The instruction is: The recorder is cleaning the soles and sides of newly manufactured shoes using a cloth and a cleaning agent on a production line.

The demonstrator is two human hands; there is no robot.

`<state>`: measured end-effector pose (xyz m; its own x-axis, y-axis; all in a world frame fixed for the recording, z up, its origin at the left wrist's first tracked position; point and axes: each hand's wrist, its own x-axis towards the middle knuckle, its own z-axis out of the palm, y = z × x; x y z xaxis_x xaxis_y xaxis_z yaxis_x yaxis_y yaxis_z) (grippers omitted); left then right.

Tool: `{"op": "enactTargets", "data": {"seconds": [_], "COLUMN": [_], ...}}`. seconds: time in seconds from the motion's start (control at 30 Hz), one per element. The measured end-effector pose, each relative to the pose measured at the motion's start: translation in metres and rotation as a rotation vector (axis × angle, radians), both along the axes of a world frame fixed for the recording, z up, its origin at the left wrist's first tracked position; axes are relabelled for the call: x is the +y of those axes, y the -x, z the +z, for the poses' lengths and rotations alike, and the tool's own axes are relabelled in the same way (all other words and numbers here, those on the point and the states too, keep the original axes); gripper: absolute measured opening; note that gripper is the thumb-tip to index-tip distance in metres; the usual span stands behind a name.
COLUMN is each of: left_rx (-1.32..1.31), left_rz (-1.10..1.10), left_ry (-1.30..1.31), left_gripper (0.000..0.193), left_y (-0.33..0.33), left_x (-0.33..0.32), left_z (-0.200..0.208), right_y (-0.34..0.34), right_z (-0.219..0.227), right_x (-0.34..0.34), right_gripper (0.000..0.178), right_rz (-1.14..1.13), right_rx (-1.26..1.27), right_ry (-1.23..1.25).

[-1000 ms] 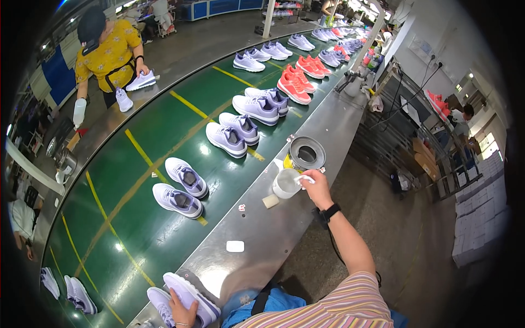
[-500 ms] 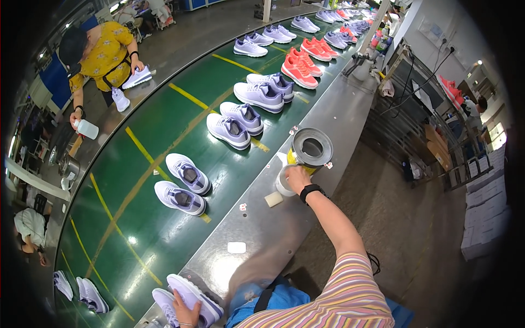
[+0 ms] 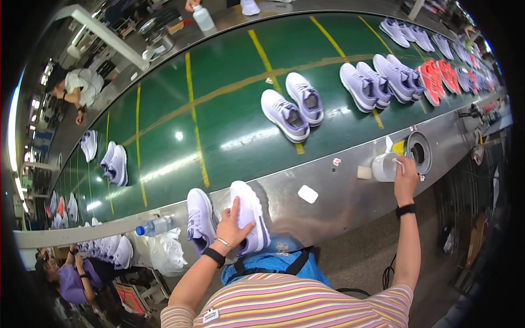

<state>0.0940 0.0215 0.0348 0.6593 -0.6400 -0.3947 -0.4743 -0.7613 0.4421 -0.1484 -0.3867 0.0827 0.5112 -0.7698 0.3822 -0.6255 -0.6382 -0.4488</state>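
A pair of lavender sneakers stands at the near edge of the metal ledge in front of me. My left hand (image 3: 232,229) grips the right sneaker (image 3: 250,205) of the pair, index finger and thumb stretched over its upper, the other fingers partly hidden. Beside it stands the left sneaker (image 3: 201,218). Out to the right, my right hand (image 3: 405,179) is closed in a pinch at the rim of a white cup (image 3: 384,168). A thin white stick (image 3: 400,162) shows between its fingers; the lower end is hidden. Next to the cup is an open round tin (image 3: 428,156).
A green conveyor belt (image 3: 224,117) carries several pairs of lavender and coral sneakers. On the ledge lie a cream block (image 3: 363,173) and a white pad (image 3: 308,194). A bottle (image 3: 155,227) and a plastic bag (image 3: 167,252) are at left. Other people work around the belt.
My view has swung leftward, bringing both hands fully into sight. The left hand stays on the sneaker and the right hand stays at the white cup, where the stick now shows.
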Motion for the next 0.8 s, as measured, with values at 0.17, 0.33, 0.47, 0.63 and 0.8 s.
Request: {"op": "enactTargets", "data": {"seconds": [0.17,0.33,0.47,0.63,0.8], "left_rx": [0.101,0.139,0.109,0.067,0.080], "left_rz": [0.001,0.021,0.007,0.002,0.011], "left_ry": [-0.016,-0.056,-0.063,-0.016,-0.026], "left_gripper": [0.094,0.092,0.092,0.090,0.087], "left_y": [-0.004,0.001,0.003,0.004,0.001], "left_x": [0.016,0.001,-0.003,-0.004,-0.005], "left_z": [-0.003,0.005,0.005,0.000,-0.002], "right_y": [-0.054,-0.125,-0.160,-0.181,-0.179], "right_z": [0.011,-0.042,-0.077,-0.087,-0.091], "right_x": [0.121,0.251,0.286,0.282,0.282], "right_gripper": [0.016,0.017,0.015,0.010,0.009], "right_rz": [0.081,0.293,0.311,0.316,0.347], "right_rx": [-0.316,-0.401,-0.356,-0.254,-0.217], "right_ry": [-0.623,-1.071,-0.854,-0.739,-0.730]}}
